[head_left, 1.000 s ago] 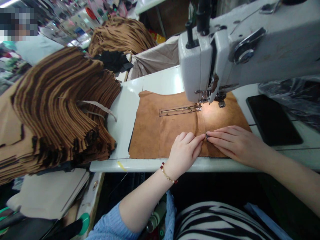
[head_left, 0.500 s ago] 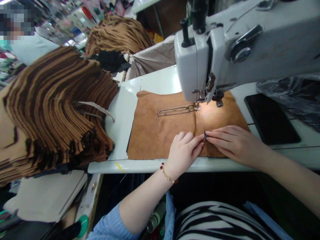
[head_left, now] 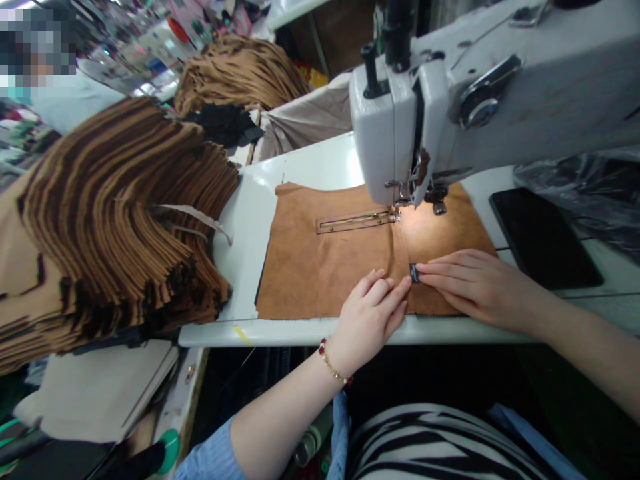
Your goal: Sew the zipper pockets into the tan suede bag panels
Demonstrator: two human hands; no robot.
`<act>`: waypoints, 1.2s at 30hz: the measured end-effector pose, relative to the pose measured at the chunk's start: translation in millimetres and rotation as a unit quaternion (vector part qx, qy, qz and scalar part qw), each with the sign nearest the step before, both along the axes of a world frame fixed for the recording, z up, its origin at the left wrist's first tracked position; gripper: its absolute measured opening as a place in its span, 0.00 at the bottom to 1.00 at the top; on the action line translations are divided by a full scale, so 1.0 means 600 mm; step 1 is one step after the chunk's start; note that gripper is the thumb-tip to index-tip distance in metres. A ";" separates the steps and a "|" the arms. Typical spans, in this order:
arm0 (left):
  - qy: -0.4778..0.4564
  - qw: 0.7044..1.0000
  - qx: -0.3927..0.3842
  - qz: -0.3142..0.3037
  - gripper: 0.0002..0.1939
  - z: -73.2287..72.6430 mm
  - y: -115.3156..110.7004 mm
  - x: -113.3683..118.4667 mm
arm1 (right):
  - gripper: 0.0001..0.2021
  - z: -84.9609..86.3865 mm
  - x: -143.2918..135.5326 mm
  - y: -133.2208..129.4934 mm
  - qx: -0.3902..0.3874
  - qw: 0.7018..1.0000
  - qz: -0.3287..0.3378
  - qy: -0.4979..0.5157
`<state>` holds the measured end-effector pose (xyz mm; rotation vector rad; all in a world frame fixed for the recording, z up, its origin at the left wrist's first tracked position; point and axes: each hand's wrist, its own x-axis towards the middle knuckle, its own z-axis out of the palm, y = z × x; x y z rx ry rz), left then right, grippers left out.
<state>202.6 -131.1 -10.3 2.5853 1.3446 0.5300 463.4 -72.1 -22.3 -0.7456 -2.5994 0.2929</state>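
A brown suede-like panel [head_left: 295, 280] lies flat on the sewing machine's bed. A brass zipper [head_left: 350, 220] is set into it, its right end under the presser foot [head_left: 397, 215]. On the panel, nearer to me, sits a small black label [head_left: 414, 273] with pale markings. My right hand [head_left: 467, 283] lies flat with stretched fingers, the fingertips at the label's right edge. From the left, my left hand [head_left: 375, 310] rests on the panel, index finger extended beside the label and the other fingers slightly bent. Neither hand is wrapped around anything.
The white sewing machine head [head_left: 385, 127] overhangs the panel. At left is a tall stack of brown pieces [head_left: 115, 200], with a brown heap [head_left: 240, 73] behind. A black phone [head_left: 545, 237] lies at right, beside clear plastic wrapping [head_left: 590, 193]. A person [head_left: 75, 93] is at upper left.
My fingertips have parted slightly, and the black label now shows between them. My left hand has shifted a little down. The panel remains in place under the presser foot.
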 end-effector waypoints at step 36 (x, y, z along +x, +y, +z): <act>0.109 0.963 -0.021 -0.245 0.20 0.059 0.181 -0.037 | 0.17 -0.013 -0.016 -0.002 0.057 0.997 -0.002 -0.053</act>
